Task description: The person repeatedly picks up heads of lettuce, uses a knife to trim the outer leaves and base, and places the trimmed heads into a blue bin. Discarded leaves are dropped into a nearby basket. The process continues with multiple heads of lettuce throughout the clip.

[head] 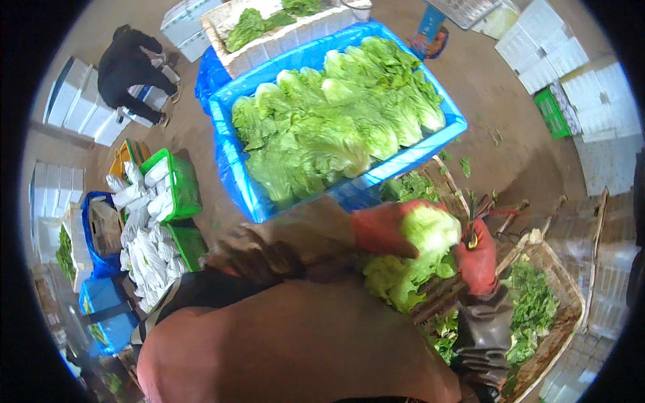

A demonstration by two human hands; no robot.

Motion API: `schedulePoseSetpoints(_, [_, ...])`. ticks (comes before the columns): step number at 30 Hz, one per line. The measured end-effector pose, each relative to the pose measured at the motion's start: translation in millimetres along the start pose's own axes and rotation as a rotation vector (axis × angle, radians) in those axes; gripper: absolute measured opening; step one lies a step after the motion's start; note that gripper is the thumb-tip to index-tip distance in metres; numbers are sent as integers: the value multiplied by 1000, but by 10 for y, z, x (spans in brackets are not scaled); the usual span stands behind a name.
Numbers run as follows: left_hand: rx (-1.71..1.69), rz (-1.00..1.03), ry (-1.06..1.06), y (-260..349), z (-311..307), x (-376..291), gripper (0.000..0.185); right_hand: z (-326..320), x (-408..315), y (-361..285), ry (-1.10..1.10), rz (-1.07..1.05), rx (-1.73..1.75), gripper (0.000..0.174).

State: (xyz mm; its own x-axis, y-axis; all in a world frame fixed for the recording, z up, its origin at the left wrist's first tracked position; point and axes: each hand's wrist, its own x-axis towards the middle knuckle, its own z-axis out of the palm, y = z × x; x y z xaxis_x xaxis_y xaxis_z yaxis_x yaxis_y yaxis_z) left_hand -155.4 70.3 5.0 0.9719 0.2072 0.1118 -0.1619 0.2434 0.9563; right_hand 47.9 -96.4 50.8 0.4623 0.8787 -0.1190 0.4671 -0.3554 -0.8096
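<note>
My left hand (385, 229), in a red glove, grips a head of leafy lettuce (433, 229) with its pale base up and its leaves hanging down. Close on the other side of it, my right hand (478, 264), also red-gloved, is closed around a small knife-like tool (472, 221) with a yellow part; its exact kind is hard to tell. In front of me stands a box lined with blue plastic (282, 83), packed with rows of lettuce heads (322, 126). Loose leaves (410, 187) lie in a crate below my hands.
A worn crate (579, 302) of leaf trimmings (531, 297) stands at right. White-wrapped bundles (151, 252) fill green crates (184, 186) at left. Behind the blue-lined box is a foam box (282, 43) with lettuce. A person (128, 70) bends beside white boxes (83, 108).
</note>
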Motion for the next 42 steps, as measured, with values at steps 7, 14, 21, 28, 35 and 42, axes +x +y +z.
schedulePoseSetpoints(7, [-610, -9, 846, 583, -1469, -1734, 64, 98, 443, 146, -12, 281, 115, 19])
schedulePoseSetpoints(14, [1173, -457, 1427, -281, -2215, -1841, 87, 406, 623, 310, -190, 60, 142, 19])
schedulePoseSetpoints(21, [1752, -884, 234, -1470, -3130, -2112, 54, 1000, -300, 248, -231, 647, 1002, 45])
schedulePoseSetpoints(28, [1669, -848, 367, 611, -2783, -1311, 51, 26, -1851, 584, 124, 567, -285, 48])
schedulePoseSetpoints(35, [207, -333, -330, -370, -41, 1479, 59, -700, -3354, 1536, 234, 1097, -74, 59])
schedulePoseSetpoints(42, [-409, -699, -746, -1655, 1944, 1440, 64, -458, -2697, 525, 503, 624, -703, 64])
